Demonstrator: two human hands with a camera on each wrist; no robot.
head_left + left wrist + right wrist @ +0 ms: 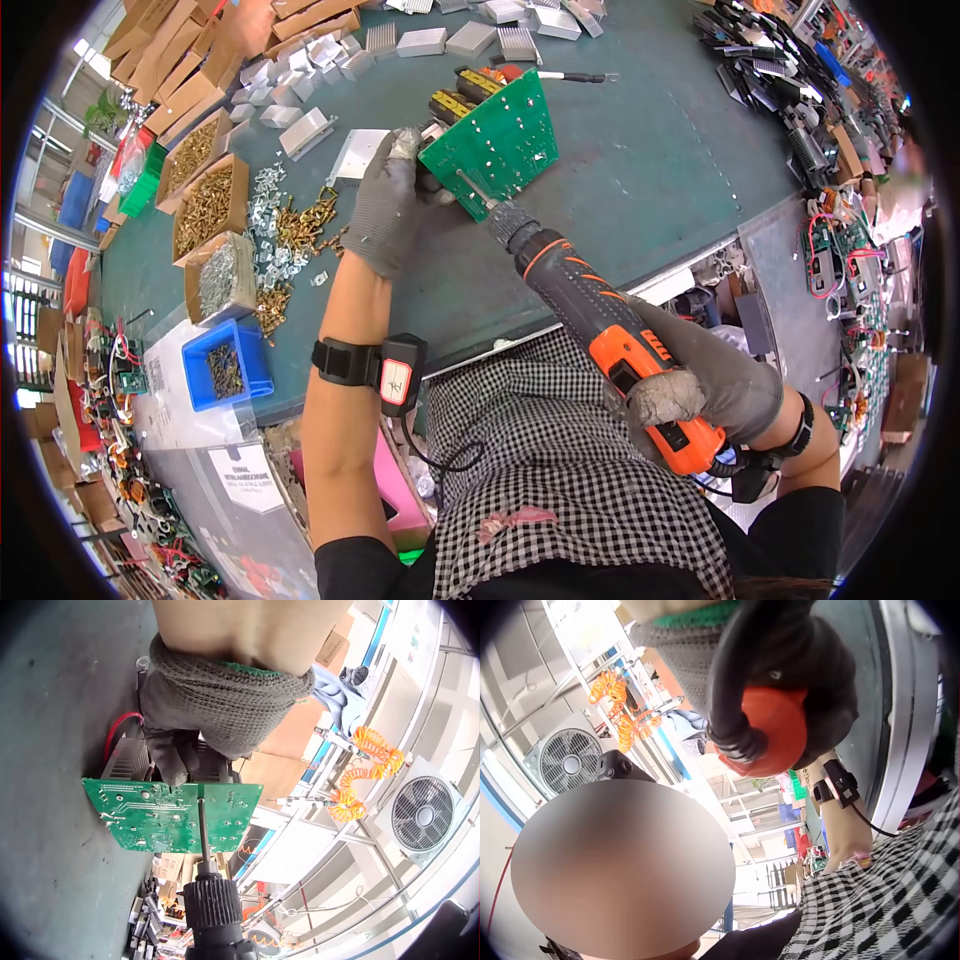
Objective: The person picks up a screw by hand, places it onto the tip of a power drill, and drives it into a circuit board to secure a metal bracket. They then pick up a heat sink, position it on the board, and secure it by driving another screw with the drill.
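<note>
A green circuit board [515,135] is tilted above the bench, its solder side facing the person. My gloved left hand [382,210] holds it from its left side; in the left wrist view the fingers reach behind the board [142,832] among finned heat sinks [129,761]. Yellow-and-black components [478,85] show behind the board in the head view. My gloved right hand [725,375] grips an orange-and-black power screwdriver [590,290]. Its long bit [204,832] points at the board's face, the tip close to the edge by the left hand.
At the left stand boxes of brass screws [205,210], a box of silver parts [217,280] and a blue bin [228,365]. Loose clips and screws [305,222] lie beside them. Silver heat sinks [420,42] line the back; black parts [765,75] are heaped at the right.
</note>
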